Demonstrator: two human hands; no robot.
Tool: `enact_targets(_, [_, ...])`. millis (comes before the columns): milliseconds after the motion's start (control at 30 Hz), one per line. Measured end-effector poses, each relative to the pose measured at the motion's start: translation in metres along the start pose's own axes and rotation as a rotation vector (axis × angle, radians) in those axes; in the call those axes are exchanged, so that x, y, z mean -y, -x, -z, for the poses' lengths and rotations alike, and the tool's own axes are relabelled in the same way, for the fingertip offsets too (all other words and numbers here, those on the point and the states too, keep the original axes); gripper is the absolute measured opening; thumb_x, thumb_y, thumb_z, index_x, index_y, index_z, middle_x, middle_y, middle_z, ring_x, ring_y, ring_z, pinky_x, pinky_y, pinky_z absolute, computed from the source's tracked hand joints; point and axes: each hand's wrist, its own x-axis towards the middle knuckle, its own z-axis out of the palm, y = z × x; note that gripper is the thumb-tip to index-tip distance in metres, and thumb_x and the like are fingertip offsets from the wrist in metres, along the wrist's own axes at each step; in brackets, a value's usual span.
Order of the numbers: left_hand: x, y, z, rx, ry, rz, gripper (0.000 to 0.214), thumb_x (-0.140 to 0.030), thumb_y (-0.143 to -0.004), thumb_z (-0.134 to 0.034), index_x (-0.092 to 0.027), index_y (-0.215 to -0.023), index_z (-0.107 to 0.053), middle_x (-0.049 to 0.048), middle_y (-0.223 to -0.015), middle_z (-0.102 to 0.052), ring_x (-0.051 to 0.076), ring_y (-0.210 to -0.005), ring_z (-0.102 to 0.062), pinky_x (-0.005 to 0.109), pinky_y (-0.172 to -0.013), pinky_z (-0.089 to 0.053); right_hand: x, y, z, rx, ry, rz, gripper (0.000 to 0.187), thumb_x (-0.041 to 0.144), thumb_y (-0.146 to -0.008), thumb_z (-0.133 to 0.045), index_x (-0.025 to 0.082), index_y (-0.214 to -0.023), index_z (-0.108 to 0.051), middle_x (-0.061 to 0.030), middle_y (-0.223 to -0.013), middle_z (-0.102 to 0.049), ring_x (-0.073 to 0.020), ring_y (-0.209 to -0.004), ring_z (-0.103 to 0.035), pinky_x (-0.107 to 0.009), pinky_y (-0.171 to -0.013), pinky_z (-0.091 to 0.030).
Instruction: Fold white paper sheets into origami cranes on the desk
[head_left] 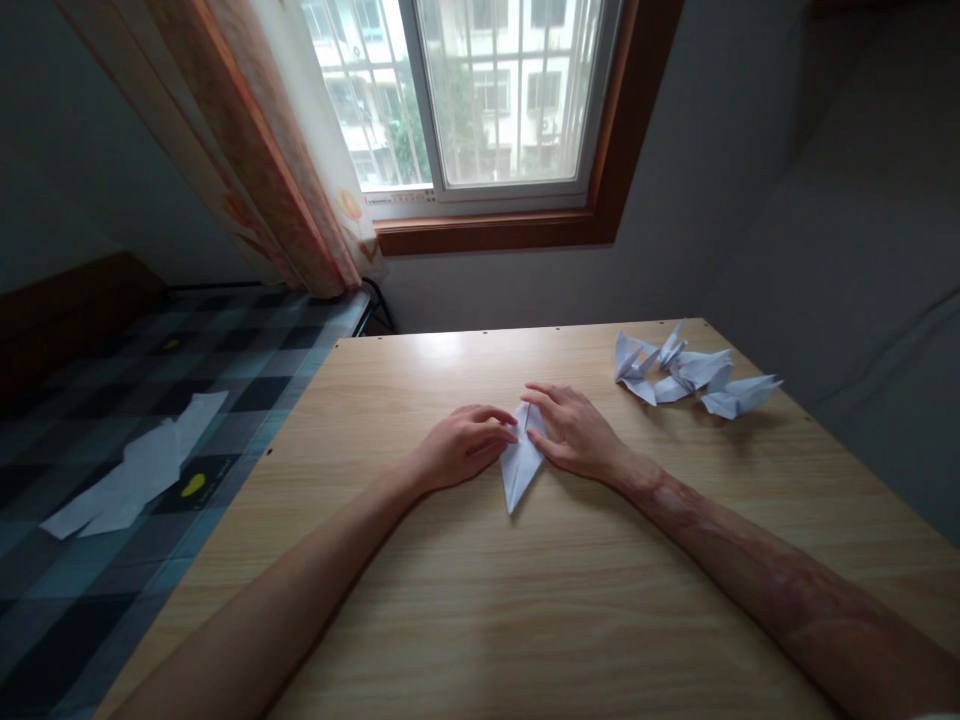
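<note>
Apparently only part-folded — more creasing seems left — the paper (522,462) lies between the left hand (469,443), curled, its grip unclear, and the right hand (576,430), spread at its edge; finished-looking paper birds (703,370) sit beyond the right hand.

The hands (465,445) (579,430) hide parts of the folded paper (523,462).

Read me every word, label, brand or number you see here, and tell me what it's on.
No text is legible.
Tiny red marks, perhaps lettering, on the lower window frame: too small to read.
Faint marks beside the yellow shape on the checked bed cover: too small and blurred to tell whether they are letters.
The folded paper between the left hand and right hand: no writing visible.
</note>
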Motion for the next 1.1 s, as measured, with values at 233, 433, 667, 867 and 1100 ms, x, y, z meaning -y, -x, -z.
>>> enact_targets(233, [-0.007, -0.002, 0.004, -0.030, -0.097, 0.045, 0.023, -0.026, -0.109, -0.056, -0.026, -0.117, -0.078, 0.0081, -0.124, -0.080, 0.023, -0.110, -0.075, 0.040, -0.104, -0.056, 0.005, 0.001, 0.003, -0.009, 0.146, -0.022, 0.035, 0.044, -0.096, -0.081, 0.022, -0.120, -0.071, -0.0136, -0.112, -0.071, -0.0364, -0.111, -0.061, -0.055, -0.104, -0.051])
enact_targets(433, [-0.006, 0.000, 0.001, -0.059, -0.193, 0.031, 0.024, -0.042, -0.099, -0.078, -0.027, -0.117, -0.078, 0.0075, -0.130, -0.078, 0.026, -0.114, -0.074, 0.044, -0.106, -0.055, 0.006, 0.002, 0.001, -0.039, 0.192, 0.042, 0.025, 0.042, -0.096, -0.081, 0.022, -0.107, -0.071, -0.0127, -0.107, -0.070, -0.0354, -0.107, -0.061, -0.055, -0.108, -0.049])
enact_targets(667, [0.005, 0.003, 0.008, -0.031, -0.142, -0.077, 0.020, -0.027, -0.110, -0.061, -0.024, -0.107, -0.081, 0.0057, -0.111, -0.083, 0.019, -0.098, -0.076, 0.032, -0.090, -0.059, 0.006, 0.001, 0.010, 0.105, -0.080, 0.280, 0.018, 0.029, -0.100, -0.076, 0.025, -0.118, -0.073, -0.0082, -0.117, -0.076, -0.0266, -0.101, -0.068, -0.043, -0.095, -0.055])
enact_targets(867, [0.003, 0.006, 0.011, -0.035, -0.176, -0.125, 0.023, -0.044, -0.097, -0.080, -0.023, -0.107, -0.081, 0.0080, -0.112, -0.083, 0.022, -0.097, -0.079, 0.034, -0.087, -0.061, 0.005, 0.001, 0.009, 0.115, -0.143, 0.261, 0.021, 0.032, -0.101, -0.079, 0.025, -0.120, -0.075, -0.0091, -0.117, -0.076, -0.0273, -0.103, -0.070, -0.042, -0.092, -0.057])
enact_targets(1100, [0.002, 0.002, 0.007, -0.062, -0.197, -0.157, 0.011, -0.032, -0.101, -0.071, -0.024, -0.099, -0.079, 0.0050, -0.105, -0.084, 0.020, -0.092, -0.078, 0.032, -0.084, -0.060, 0.002, -0.002, 0.001, 0.067, -0.165, 0.251, 0.012, 0.028, -0.107, -0.070, 0.024, -0.118, -0.075, -0.0085, -0.109, -0.078, -0.0258, -0.098, -0.070, -0.041, -0.089, -0.057])
